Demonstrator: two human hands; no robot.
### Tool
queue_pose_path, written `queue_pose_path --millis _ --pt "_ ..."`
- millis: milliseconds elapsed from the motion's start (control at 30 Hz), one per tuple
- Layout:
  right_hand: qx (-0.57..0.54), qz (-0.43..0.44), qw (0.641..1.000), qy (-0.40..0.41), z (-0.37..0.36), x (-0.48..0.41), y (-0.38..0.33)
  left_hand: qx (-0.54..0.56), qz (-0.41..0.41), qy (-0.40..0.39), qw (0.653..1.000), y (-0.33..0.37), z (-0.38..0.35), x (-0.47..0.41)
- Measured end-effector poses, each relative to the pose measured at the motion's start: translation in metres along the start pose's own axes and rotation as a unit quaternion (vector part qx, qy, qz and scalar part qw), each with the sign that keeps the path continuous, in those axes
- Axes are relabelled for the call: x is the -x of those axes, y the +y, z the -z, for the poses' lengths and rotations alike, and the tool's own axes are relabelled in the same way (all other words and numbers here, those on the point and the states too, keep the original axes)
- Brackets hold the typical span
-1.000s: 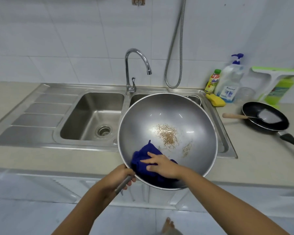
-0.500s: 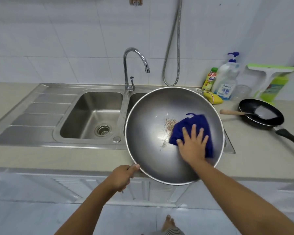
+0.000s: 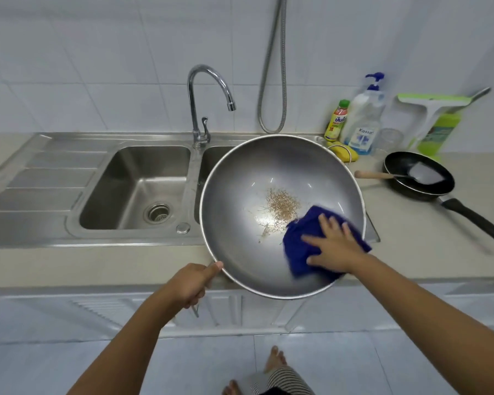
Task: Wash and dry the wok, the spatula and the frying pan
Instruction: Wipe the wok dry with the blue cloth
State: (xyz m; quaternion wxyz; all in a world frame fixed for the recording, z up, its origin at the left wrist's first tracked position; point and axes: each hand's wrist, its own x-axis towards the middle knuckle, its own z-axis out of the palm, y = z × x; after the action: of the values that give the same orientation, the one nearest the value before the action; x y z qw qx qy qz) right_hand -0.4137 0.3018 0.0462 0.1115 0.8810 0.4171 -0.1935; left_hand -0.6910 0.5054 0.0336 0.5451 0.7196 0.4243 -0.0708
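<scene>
A large steel wok (image 3: 248, 172) is tilted toward me over the right sink basin and the counter edge, with a brownish scratched patch at its centre. My left hand (image 3: 190, 283) grips its handle at the near left rim. My right hand (image 3: 332, 245) presses a dark blue cloth (image 3: 297, 252) flat, fingers spread, against the wok's lower right inner wall. On the counter to the right sits a black frying pan (image 3: 402, 166), and a spatula (image 3: 397, 175) with a wooden handle lies in it.
A double steel sink (image 3: 131, 178) with a drainboard lies to the left, and a curved tap (image 3: 203, 104) stands behind it. A yellow sponge (image 3: 344, 152), a pump bottle (image 3: 364, 118), a small bottle (image 3: 337, 121) and a green squeegee (image 3: 434, 109) stand at the back right. A hose (image 3: 274, 67) hangs on the wall.
My right hand has swept the blue cloth around the wok's inside, from the near left up to the right and now down to the lower right. My left hand keeps hold of the handle.
</scene>
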Motion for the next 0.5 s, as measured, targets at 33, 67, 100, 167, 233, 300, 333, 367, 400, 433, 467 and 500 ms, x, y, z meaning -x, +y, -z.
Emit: queue_pose_path --millis 33,67,100,167,233,300,333,367,400,433,467,500 --pt "0.034 -0.044 0.996 0.076 -0.001 -0.007 0.005 -0.005 -0.006 -0.007 1.0 0.001 0.001 0.0" --pt "0.051 -0.081 0.986 0.134 -0.002 -0.012 0.004 -0.012 -0.011 -0.01 1.0 0.001 0.001 0.0" --pt "0.048 -0.108 0.978 0.172 -0.005 -0.017 -0.003 -0.02 -0.013 -0.009 1.0 0.001 0.0 -0.001" --pt "-0.012 -0.121 0.974 0.189 -0.015 -0.022 -0.029 -0.035 -0.013 0.001 0.999 -0.003 -0.002 -0.003" --pt "-0.088 -0.051 0.986 0.13 -0.026 -0.02 -0.062 -0.046 -0.005 0.018 0.999 -0.006 -0.004 -0.006" --pt "-0.161 0.07 0.984 0.01 -0.032 -0.01 -0.088 -0.083 0.003 0.038 0.996 -0.007 -0.005 -0.009" --pt "-0.192 0.116 0.974 -0.041 -0.033 -0.006 -0.092 -0.104 0.004 0.045 0.994 -0.007 -0.004 -0.011" --pt "-0.203 0.145 0.965 -0.076 -0.032 -0.004 -0.09 -0.118 0.004 0.05 0.992 -0.007 -0.003 -0.012" --pt "-0.181 0.152 0.967 -0.091 -0.03 -0.005 -0.082 -0.123 0.001 0.053 0.991 -0.006 -0.001 -0.013" --pt "-0.134 0.138 0.978 -0.08 -0.026 -0.008 -0.07 -0.122 -0.002 0.051 0.991 -0.007 0.0 -0.013" --pt "-0.079 0.109 0.99 -0.048 -0.021 -0.014 -0.057 -0.117 -0.006 0.048 0.992 -0.007 0.001 -0.013" --pt "-0.031 0.067 0.997 0.004 -0.013 -0.02 -0.042 -0.114 -0.011 0.043 0.992 -0.008 0.001 -0.012"
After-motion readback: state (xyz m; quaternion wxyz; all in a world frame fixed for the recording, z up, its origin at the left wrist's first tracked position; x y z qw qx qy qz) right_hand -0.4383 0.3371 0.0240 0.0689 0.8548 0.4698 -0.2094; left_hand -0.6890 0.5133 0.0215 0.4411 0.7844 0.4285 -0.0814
